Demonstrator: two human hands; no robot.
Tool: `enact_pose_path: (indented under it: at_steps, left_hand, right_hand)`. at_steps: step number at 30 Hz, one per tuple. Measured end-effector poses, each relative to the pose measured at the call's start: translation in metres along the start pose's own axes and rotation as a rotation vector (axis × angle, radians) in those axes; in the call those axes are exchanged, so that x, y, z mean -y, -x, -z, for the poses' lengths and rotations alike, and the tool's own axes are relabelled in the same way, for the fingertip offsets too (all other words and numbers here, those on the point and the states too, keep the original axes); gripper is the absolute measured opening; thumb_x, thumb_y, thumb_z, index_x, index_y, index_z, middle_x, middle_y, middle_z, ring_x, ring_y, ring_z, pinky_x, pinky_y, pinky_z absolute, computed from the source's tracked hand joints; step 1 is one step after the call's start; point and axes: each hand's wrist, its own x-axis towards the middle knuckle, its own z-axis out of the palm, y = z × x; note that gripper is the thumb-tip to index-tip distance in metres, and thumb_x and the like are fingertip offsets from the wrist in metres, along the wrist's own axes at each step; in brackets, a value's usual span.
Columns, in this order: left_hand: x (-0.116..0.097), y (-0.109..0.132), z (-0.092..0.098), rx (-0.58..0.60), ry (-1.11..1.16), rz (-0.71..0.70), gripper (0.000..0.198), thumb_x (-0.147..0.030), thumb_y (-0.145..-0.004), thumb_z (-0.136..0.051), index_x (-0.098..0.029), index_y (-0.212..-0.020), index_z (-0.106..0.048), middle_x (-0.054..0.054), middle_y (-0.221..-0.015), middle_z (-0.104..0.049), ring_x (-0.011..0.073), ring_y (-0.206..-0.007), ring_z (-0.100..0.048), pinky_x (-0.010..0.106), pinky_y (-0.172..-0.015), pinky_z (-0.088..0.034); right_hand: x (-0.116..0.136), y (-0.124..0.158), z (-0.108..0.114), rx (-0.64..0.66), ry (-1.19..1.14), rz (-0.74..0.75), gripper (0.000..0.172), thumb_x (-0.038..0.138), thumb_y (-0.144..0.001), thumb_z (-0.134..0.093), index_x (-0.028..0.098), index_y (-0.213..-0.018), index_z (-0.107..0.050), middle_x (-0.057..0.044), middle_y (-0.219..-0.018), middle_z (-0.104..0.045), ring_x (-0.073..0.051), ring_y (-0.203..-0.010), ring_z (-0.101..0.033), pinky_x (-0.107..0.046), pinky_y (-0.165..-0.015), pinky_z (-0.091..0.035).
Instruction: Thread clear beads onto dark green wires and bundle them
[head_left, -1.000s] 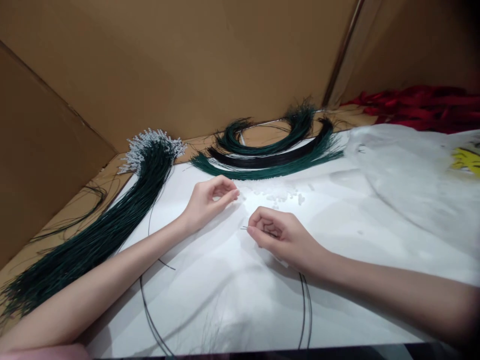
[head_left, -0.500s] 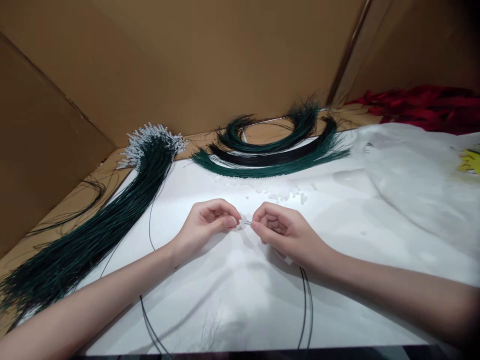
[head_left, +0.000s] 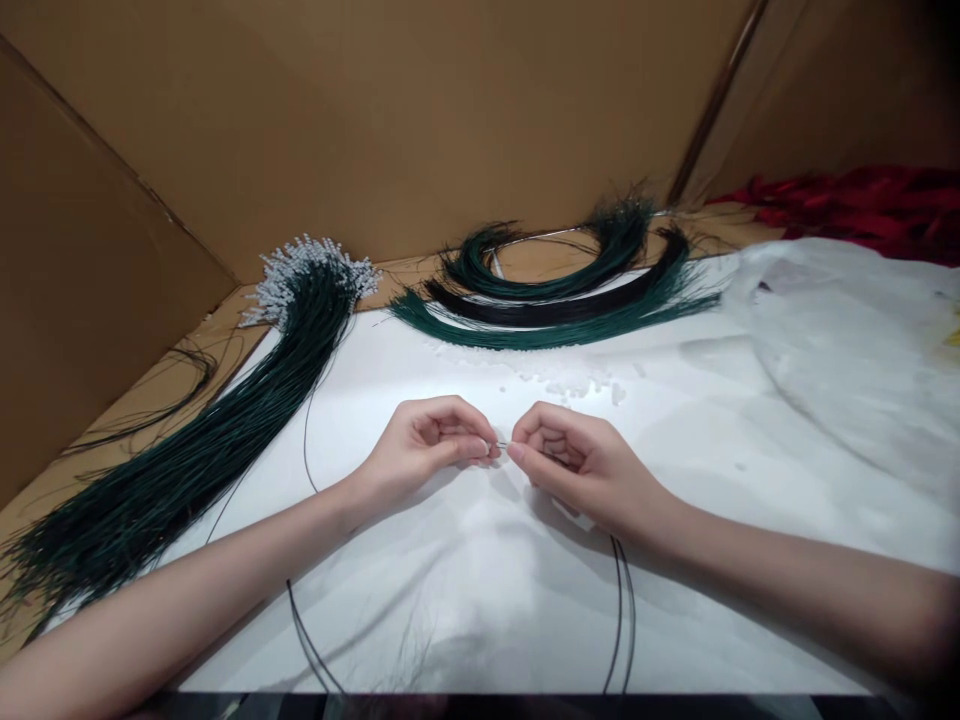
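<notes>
My left hand (head_left: 442, 438) is closed in a pinch, thumb against forefinger, around a small whitish piece that the fingertips mostly hide. Facing it, my right hand (head_left: 574, 452) pinches the end of a thin dark cord (head_left: 624, 610). The fingertips of both hands nearly meet over the white board, with a short bit of the doubled cord end showing between them. Two strands hang in a curve below my right wrist, and two more strands of dark cord (head_left: 301, 628) come out under my left forearm.
To the left lies a long bundle of dark green cords (head_left: 247, 430) with white tips (head_left: 304, 275). Behind my hands are curved green and black cord bundles (head_left: 547, 325) and scattered small white pieces (head_left: 581, 385). A clear plastic bag (head_left: 840, 340) and red fabric (head_left: 862, 205) are at right.
The fingertips have come closer together, and less of the cord end and white piece shows between them. The whole view has shifted slightly.
</notes>
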Motion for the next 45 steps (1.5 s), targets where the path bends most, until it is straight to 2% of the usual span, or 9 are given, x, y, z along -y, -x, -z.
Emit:
enact_pose_path:
  at_steps: [8,12,20,32,45]
  left_hand:
    - [-0.0029,0.0015,-0.0033,-0.004,0.006,0.024,0.007,-0.014,-0.078,-0.075,-0.014,-0.08,-0.069,0.002,-0.074,-0.074,0.0096,-0.069,-0.071,0.016,-0.065,-0.056]
    - [-0.0034,0.0019,-0.0039,0.003,-0.031,0.005,0.007,-0.015,-0.077,-0.076,-0.014,-0.081,-0.07,0.002,-0.077,-0.074,0.0102,-0.073,-0.071,0.018,-0.07,-0.057]
    - [-0.0041,0.0025,-0.0039,-0.044,-0.059,-0.004,0.012,-0.018,-0.075,-0.078,-0.013,-0.081,-0.069,0.004,-0.078,-0.074,0.0138,-0.073,-0.071,0.023,-0.071,-0.059]
    - [-0.0038,0.0015,-0.005,-0.047,-0.002,0.002,0.018,-0.017,-0.074,-0.079,-0.014,-0.088,-0.069,0.003,-0.079,-0.075,0.0121,-0.074,-0.072,0.019,-0.071,-0.058]
    - [-0.0038,0.0017,-0.0057,-0.063,-0.024,-0.001,0.021,-0.02,-0.073,-0.08,-0.013,-0.089,-0.068,0.004,-0.079,-0.076,0.0149,-0.073,-0.073,0.023,-0.072,-0.059]
  right_hand:
    - [-0.001,-0.0007,-0.0009,0.0,0.03,0.041,0.017,0.029,-0.093,-0.056,0.016,-0.082,-0.055,0.006,-0.058,-0.044,-0.006,-0.047,-0.038,-0.022,-0.045,-0.027]
    - [-0.0016,-0.0004,-0.0012,-0.015,0.062,0.065,0.016,0.027,-0.092,-0.057,0.016,-0.081,-0.056,0.006,-0.058,-0.042,-0.006,-0.049,-0.037,-0.022,-0.046,-0.025]
    - [0.001,0.0016,-0.0009,-0.034,0.047,0.042,0.017,0.028,-0.093,-0.055,0.017,-0.081,-0.054,0.006,-0.057,-0.042,-0.006,-0.046,-0.037,-0.022,-0.043,-0.026]
    - [0.0008,0.0012,-0.0022,-0.025,0.05,0.063,0.016,0.029,-0.093,-0.054,0.016,-0.083,-0.054,0.006,-0.058,-0.042,-0.006,-0.048,-0.037,-0.023,-0.045,-0.027]
    - [-0.0009,0.0003,-0.0018,-0.041,0.079,0.098,0.015,0.027,-0.093,-0.055,0.017,-0.082,-0.054,0.006,-0.06,-0.041,-0.007,-0.051,-0.037,-0.023,-0.048,-0.027]
